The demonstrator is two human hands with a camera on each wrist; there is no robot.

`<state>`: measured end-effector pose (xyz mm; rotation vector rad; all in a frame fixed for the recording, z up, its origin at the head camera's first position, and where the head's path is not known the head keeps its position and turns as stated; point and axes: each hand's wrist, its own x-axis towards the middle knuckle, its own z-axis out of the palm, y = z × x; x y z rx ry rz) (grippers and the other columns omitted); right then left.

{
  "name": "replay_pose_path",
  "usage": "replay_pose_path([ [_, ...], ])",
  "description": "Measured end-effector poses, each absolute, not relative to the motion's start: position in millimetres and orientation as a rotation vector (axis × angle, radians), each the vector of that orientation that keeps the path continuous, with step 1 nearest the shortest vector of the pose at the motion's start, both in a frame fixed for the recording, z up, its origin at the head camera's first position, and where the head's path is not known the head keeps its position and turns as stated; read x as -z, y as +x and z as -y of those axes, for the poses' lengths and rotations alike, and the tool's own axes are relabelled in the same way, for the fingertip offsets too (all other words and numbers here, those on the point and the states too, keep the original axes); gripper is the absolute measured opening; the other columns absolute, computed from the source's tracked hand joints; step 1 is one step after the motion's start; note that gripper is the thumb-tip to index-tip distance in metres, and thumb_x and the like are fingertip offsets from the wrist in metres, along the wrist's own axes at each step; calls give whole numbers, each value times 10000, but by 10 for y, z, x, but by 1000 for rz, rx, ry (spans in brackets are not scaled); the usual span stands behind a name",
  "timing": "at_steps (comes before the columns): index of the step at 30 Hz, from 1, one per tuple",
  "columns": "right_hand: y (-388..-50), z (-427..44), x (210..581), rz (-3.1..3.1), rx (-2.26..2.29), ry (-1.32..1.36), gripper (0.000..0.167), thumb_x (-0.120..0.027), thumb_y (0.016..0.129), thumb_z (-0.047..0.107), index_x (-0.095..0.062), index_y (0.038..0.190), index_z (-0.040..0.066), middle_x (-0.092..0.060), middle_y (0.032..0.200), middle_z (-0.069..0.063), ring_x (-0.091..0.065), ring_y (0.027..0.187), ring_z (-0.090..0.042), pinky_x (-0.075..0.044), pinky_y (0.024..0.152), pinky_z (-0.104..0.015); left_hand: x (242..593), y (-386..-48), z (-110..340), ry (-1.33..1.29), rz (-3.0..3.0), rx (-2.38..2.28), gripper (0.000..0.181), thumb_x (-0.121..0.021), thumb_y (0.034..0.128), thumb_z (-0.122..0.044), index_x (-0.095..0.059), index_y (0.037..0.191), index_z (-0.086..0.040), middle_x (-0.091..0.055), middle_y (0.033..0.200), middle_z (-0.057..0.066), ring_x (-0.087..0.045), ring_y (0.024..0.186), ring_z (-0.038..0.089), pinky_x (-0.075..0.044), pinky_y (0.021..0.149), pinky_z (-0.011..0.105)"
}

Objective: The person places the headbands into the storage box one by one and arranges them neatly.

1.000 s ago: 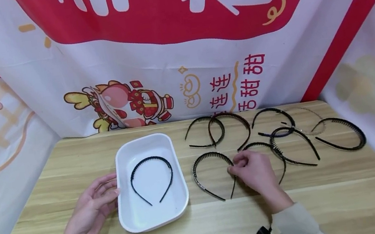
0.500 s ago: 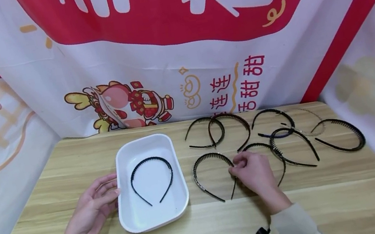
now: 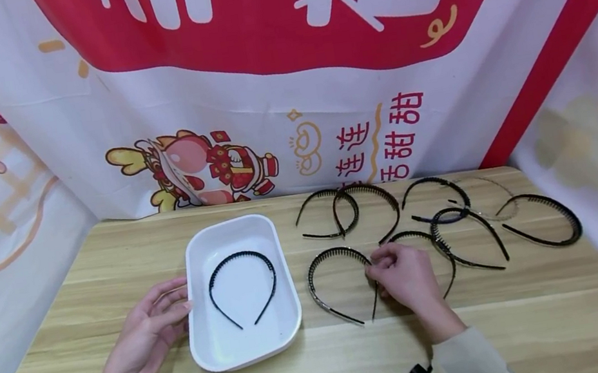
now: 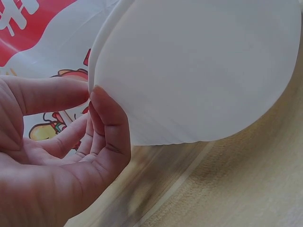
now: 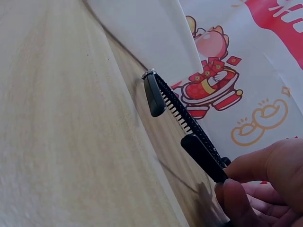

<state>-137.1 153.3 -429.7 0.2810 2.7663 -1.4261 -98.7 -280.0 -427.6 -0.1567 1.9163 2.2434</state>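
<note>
Right-hand fingers [image 5: 236, 201] pinch a black, arched plastic headband [image 5: 203, 156]. Barely shifted, it's outside the white plastic tray [image 3: 248, 346] left of them.

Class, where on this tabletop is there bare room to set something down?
Free: the table right of the right sleeve; the strip between left hand and left cloth; the patch just in front of the tray.
Crowded: beyond and right of the right hand, where headbands overlap.

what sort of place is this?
Probably a makeshift tabletop booth: printed cloth hangs behind and on both sides of a wooden table, with headbands spread on it.
</note>
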Motion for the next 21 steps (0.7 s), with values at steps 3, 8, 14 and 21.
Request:
replay_pose_path([
  [3, -1372, -1538, 4292, -2779, 1422, 271, 231, -844, 888, 132, -785, 1100, 62, -759, 849, -60, -687, 541, -145, -573, 521, -277, 4270, -991, 2799, -155, -1917, -2241, 395, -634, 1036, 10, -582, 1362, -206, -708, 1197, -67, -701, 1067, 87, -627, 890, 267],
  [8, -1376, -1546, 4288, -2765, 1463, 268, 219, -842, 888, 125, -787, 1089, 56, -762, 850, -64, -696, 542, -142, -600, 544, -277, 4257, -995, 2803, -160, -1916, -2233, 402, -637, 1037, 3, -573, 1374, -206, -709, 1193, -71, -701, 1074, 88, -628, 905, 273],
  [14, -1382, -1557, 4285, -2735, 1502, 265, 227, -840, 893, 118, -779, 1103, 58, -757, 871, -72, -704, 555, -146, -608, 536, -279, 4259, -989, 2802, -145, -1926, -2231, 402, -633, 1034, 10, -578, 1369, -207, -711, 1194, -67, -704, 1068, 91, -631, 905, 276],
  [21, -1379, -1567, 4251, -2711, 1532, 248, 217, -835, 901, 119, -779, 1103, 61, -750, 885, -78, -705, 563, -156, -601, 527, -281, 4256, -984, 2796, -152, -1926, -2232, 393, -633, 1038, 0, -583, 1362, -217, -719, 1192, -75, -708, 1065, 91, -630, 902, 280],
])
